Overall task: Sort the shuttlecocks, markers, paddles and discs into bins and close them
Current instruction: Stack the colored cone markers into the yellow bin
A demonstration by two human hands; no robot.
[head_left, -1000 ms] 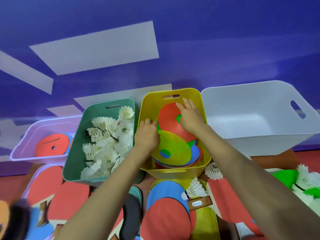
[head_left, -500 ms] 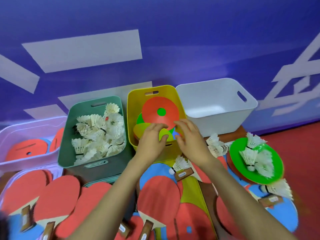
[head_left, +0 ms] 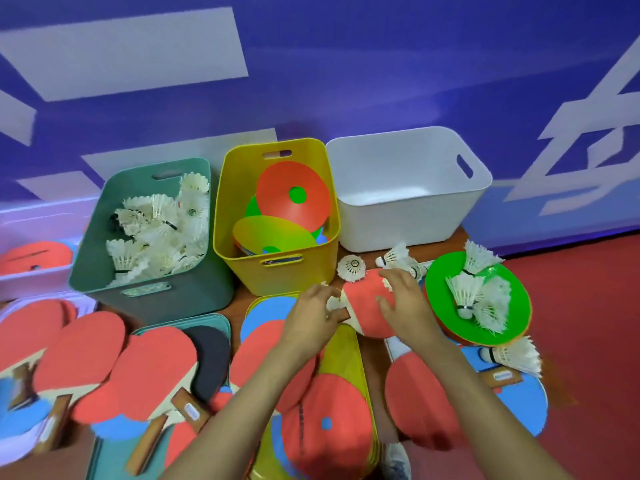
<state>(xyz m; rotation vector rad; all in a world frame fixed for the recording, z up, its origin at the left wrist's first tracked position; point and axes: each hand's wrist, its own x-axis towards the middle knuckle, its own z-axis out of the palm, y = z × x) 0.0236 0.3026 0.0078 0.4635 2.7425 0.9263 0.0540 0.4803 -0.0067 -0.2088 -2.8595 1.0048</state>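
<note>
I'm on shuttlecocks: my left hand (head_left: 308, 322) seems to pinch a shuttlecock (head_left: 333, 302) at the paddle's (head_left: 363, 306) 9 o'clock edge. My right hand (head_left: 407, 306) hovers, fingers spread. Next I'd carry it to the green bin (head_left: 173, 299) at 10 o'clock.

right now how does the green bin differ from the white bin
The green bin is heaped with shuttlecocks; the white bin looks empty. The green bin stands left of the yellow bin, the white bin right. Both are open, with slot handles.

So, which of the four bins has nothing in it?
The white bin, at the right end of the row. The green bin holds shuttlecocks, the yellow bin discs, the lilac bin something red.
</note>
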